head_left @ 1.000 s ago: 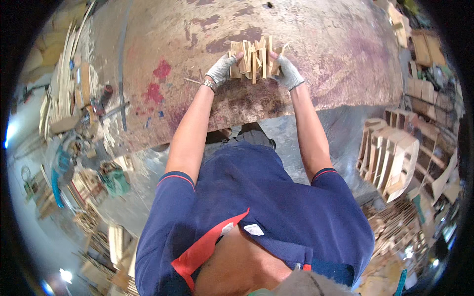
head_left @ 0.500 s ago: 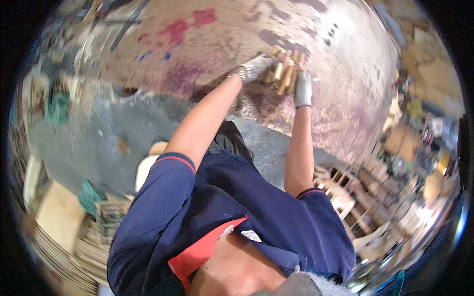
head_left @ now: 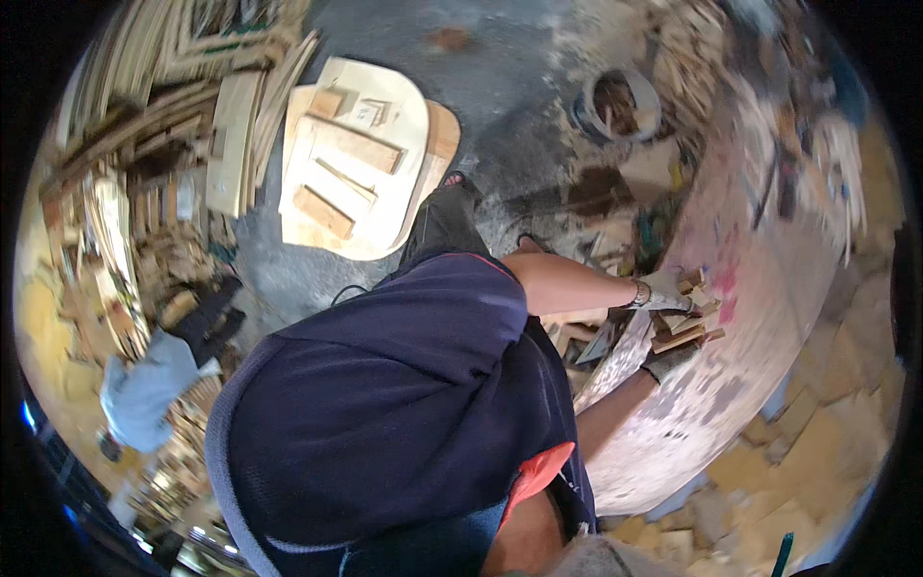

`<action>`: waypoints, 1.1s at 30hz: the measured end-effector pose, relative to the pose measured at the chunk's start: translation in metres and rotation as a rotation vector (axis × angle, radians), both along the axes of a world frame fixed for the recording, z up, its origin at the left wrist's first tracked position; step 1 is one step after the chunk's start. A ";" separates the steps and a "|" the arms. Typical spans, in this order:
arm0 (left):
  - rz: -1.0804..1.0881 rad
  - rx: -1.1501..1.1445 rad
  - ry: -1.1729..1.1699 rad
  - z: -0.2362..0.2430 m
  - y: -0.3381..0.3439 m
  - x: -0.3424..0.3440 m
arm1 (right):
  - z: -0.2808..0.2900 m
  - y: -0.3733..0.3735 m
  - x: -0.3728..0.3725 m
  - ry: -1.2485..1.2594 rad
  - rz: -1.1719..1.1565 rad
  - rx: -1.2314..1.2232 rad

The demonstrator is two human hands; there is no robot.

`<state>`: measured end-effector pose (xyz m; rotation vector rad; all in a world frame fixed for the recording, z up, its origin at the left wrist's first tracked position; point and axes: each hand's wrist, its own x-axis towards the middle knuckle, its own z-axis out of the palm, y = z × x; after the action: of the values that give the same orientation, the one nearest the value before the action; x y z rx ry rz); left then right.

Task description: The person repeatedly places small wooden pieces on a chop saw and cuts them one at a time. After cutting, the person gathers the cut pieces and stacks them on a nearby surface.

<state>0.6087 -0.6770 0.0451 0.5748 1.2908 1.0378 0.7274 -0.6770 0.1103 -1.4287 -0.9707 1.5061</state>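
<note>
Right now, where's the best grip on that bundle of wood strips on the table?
Probably at its two flanks, squeezed inward from opposite sides, as the left hand and right hand do. The wood strips are loose and parallel, so side pressure keeps them together on the table.

no packages, labels, signs or screens to be made out anywhere in view

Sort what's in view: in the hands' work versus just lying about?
In hand: left hand and right hand, both gloved, grip a bundle of wood pieces on the paint-stained table.
Lying about: rounded plywood board, bucket, stacked wood strips.
</note>
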 end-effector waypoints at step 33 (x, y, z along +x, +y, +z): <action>2.377 -0.402 -0.476 -0.234 -0.442 -0.244 | -0.387 -0.322 -0.453 -0.438 2.017 -0.441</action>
<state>0.3646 -1.1185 -0.1890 -1.9990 1.2169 2.2652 0.2747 -0.9989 -0.2769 -0.6621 -2.9226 2.8194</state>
